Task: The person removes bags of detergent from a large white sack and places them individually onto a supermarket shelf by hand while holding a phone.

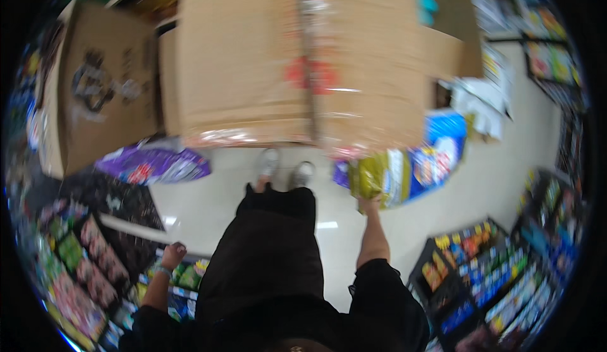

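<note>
My right hand (370, 203) grips the near end of an olive-green plastic package (379, 176), which hangs beside a blue and white plastic package (434, 155). My left hand (174, 255) is held out at my left side, away from the packages, with its fingers curled and nothing seen in it. A large taped cardboard box (246, 67) fills the upper middle, just beyond my shoes. At its lower left lies a purple plastic package (156, 164). The picture is somewhat blurred.
Left of the large box stands another cardboard box (109, 86) with printing. Stocked display shelves (479, 276) are at the lower right, and more shelved packs (85, 266) at the lower left. White paper or card pieces (479, 105) are at the right, above pale floor tiles (531, 138).
</note>
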The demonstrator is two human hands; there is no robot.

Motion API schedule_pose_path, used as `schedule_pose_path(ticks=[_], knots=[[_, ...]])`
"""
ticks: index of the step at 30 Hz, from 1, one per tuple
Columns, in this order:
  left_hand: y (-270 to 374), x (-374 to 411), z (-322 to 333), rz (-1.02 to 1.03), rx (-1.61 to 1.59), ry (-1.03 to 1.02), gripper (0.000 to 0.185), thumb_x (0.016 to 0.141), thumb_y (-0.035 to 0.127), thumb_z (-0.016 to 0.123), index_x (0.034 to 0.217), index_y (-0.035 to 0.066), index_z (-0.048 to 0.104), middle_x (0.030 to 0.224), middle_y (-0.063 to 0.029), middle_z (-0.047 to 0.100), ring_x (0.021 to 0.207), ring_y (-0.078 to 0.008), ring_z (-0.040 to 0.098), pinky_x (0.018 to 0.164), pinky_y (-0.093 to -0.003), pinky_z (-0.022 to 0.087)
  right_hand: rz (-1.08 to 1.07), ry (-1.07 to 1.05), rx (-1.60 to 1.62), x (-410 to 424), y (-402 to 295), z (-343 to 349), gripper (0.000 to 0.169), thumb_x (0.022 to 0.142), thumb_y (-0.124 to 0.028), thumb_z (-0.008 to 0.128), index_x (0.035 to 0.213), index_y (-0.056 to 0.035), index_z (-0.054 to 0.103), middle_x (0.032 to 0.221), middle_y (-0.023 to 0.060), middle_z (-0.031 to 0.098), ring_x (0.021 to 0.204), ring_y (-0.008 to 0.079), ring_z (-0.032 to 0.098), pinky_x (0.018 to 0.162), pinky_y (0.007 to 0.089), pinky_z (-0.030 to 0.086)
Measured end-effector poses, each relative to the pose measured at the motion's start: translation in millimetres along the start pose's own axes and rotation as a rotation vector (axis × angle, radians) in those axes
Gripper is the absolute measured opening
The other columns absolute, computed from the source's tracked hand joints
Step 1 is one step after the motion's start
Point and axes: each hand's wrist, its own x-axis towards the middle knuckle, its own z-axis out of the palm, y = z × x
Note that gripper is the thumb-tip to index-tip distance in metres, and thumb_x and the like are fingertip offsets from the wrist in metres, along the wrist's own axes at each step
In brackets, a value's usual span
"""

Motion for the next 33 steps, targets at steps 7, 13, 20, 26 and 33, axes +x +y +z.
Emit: schedule_pose_path(ticks=[7,13,20,26,33], knots=[[5.5,-6.1,36.7,-0.131,-0.226,0.069,0.015,0.072,0.016,0.060,0.080,0.004,0.060,0.074,-0.0138,0.062,0.072,-0.0277,0.061,0.065,-0.0350,0.049,-0.115,-0.256,-0.082,52.8,-73.3,8.4,0.061,0.074,-0.035,0.061,0.118,0.0033,0.043,0.111,0.0241,0.051,0.099,0.0334,0.053,0.082,0.0377,0.043],[15.8,-80.5,53.7,-0.132,-0.473,0.208,0.014,0.073,0.019,0.060,0.077,0.006,0.062,0.073,-0.0141,0.062,0.069,-0.0273,0.061,0.064,-0.0358,0.049,-0.588,-0.301,-0.152,-58.0,-124.7,-34.7,0.024,0.078,-0.023,0.053,0.084,-0.0019,0.062,0.059,0.0134,0.058,0.056,0.0248,0.058,0.053,0.0365,0.047],[23.6,-140.3,0.7,-0.175,-0.763,0.419,0.017,0.077,0.018,0.060,0.090,0.008,0.064,0.073,-0.0087,0.063,0.067,-0.0181,0.061,0.066,-0.0294,0.049,-0.491,-0.937,0.195,-196.5,-383.4,-59.3,0.022,0.082,-0.016,0.053,0.095,0.0012,0.056,0.077,0.0085,0.060,0.060,0.0136,0.057,0.052,0.0228,0.047],[33.4,-279.7,-206.7,0.591,-1.417,1.048,0.026,0.083,0.011,0.051,0.105,-0.002,0.057,0.091,-0.0100,0.060,0.083,-0.0161,0.056,0.077,-0.0286,0.044,-1.088,-0.851,0.059,-291.2,-557.6,-45.1,0.020,0.086,-0.011,0.047,0.097,0.0030,0.056,0.079,0.0077,0.060,0.065,0.0132,0.058,0.058,0.0251,0.049],[-19.5,-467.4,-352.4,1.893,-0.882,0.746,0.021,0.082,0.002,0.052,0.092,0.018,0.062,0.082,-0.0147,0.056,0.068,-0.0270,0.059,0.059,-0.0361,0.053,-1.099,-0.935,0.039,-462.4,-630.6,-2.4,0.023,0.085,-0.011,0.049,0.105,0.0000,0.051,0.082,0.0080,0.061,0.065,0.0117,0.057,0.057,0.0236,0.048]])
